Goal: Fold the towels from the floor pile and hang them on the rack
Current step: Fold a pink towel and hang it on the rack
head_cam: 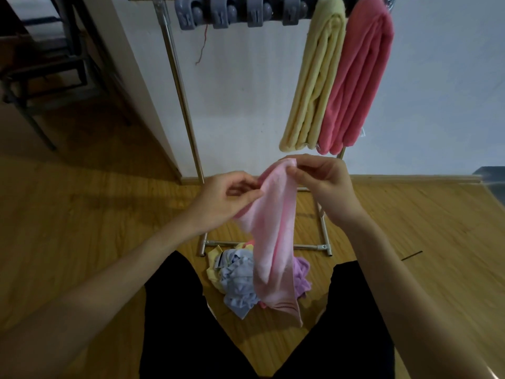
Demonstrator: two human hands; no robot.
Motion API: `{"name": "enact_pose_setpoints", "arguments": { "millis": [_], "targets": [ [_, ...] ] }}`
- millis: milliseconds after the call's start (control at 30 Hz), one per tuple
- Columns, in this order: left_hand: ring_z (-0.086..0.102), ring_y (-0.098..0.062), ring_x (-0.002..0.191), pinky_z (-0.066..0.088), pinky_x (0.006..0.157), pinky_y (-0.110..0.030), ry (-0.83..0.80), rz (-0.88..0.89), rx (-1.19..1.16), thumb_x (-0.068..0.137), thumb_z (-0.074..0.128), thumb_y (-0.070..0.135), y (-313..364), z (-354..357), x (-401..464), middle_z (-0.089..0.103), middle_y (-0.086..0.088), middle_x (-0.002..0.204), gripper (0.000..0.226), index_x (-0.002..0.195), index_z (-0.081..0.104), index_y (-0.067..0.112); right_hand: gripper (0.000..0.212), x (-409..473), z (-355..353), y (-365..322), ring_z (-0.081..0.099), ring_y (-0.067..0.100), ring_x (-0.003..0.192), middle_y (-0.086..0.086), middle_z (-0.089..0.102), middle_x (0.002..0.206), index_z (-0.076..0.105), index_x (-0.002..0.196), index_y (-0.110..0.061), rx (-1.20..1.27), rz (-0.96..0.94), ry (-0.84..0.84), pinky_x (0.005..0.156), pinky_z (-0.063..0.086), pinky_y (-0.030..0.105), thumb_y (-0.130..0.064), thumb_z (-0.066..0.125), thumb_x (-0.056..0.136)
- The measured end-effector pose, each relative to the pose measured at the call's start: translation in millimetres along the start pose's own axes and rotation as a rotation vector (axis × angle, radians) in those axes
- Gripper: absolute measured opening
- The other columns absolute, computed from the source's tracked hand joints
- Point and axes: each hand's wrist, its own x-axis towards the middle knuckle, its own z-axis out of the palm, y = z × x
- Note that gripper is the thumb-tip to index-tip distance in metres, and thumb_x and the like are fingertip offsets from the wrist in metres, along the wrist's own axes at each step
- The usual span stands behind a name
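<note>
— What are you holding up there?

— You are gripping a light pink towel (273, 242) by its top edge. Your left hand (226, 199) is pinching it with curled fingers, and your right hand (322, 181) is pinching the same edge just beside it. The towel is hanging down between your knees, in front of the floor pile (240, 280).

— How much of the pile is showing?

— Only part; the hanging towel is hiding its middle, so you cannot count the pieces. Blue, yellow and purple cloth is peeking out.

— And the rack (180, 86)?

— Its top bar is getting cut off by the frame edge. A yellow towel (314, 86) and a coral towel (358, 86) are hanging folded there, touching each other. Grey clips (235, 12) are hanging left of them, half out of view.
</note>
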Motion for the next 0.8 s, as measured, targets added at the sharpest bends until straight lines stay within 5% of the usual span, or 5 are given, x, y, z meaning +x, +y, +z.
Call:
{"name": "enact_pose_setpoints", "arguments": {
  "millis": [233,400,600,800],
  "targets": [
    [0.057,-0.013,0.112,0.046,0.098,-0.031,-0.142,0.113,0.577,0.087,0.064,0.024,-32,-16,-24,0.062,-0.001,0.121,0.04,0.126,0.058,0.016,0.019,1,-11,-3,0.066,0.031,0.093,0.022,0.069,0.102,0.067,0.105,0.006,-0.032,0.039,0.08,0.087,0.051,0.051,-0.002,0.06,0.09],
    [0.066,-0.014,0.09,0.056,0.079,-0.029,0.025,0.264,0.61,0.087,0.064,0.011,-22,-38,-10,0.07,-0.003,0.104,0.027,0.113,0.066,0.009,0.015,-2,-15,8,0.065,0.025,0.096,0.013,0.07,0.103,0.069,0.101,0.0,-0.091,0.061,0.18,0.089,0.051,0.049,-0.002,0.06,0.09],
    [0.063,-0.01,0.079,0.04,0.069,-0.008,0.138,0.275,0.692,0.085,0.067,0.015,-7,-52,8,0.071,-0.003,0.094,0.024,0.108,0.067,0.01,0.016,-3,-10,14,0.067,0.019,0.095,0.007,0.072,0.099,0.07,0.102,0.0,-0.216,-0.009,0.245,0.086,0.055,0.037,-0.004,0.059,0.091],
    [0.059,-0.01,0.082,0.052,0.073,-0.023,0.222,0.252,0.693,0.086,0.068,0.018,-9,-47,13,0.06,-0.002,0.102,0.03,0.115,0.065,0.01,0.016,-4,0,17,0.066,0.017,0.091,0.006,0.071,0.096,0.069,0.104,-0.002,-0.307,-0.061,0.256,0.081,0.055,0.038,-0.007,0.058,0.092]
  ]
}}
